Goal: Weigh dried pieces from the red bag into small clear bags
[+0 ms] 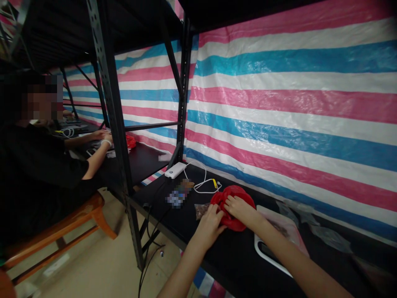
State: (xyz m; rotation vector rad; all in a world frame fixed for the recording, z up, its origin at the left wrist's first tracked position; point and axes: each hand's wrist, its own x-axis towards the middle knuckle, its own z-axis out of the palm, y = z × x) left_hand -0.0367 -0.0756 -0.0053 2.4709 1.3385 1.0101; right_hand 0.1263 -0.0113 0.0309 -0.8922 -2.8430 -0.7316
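Note:
A red plastic bag (237,223) lies bunched up on the black shelf top (223,260). My left hand (211,225) is at its left edge, fingers bent against the red plastic. From the right, my right hand (237,207) reaches into the bag's folds, its fingertips partly hidden there. A small clear packet with brown contents (201,211) lies just left of the bag, beside my left fingers. Under my right forearm is a white-rimmed tray (259,248) with a clear bag and brown bits in it.
A white power bank (175,170), a white cable (205,182) and a blurred-out phone (180,193) lie left of the bag. Clear plastic bags (330,238) lie at the right. A black metal post (116,111) stands at the left; beyond it a person (40,153) sits working.

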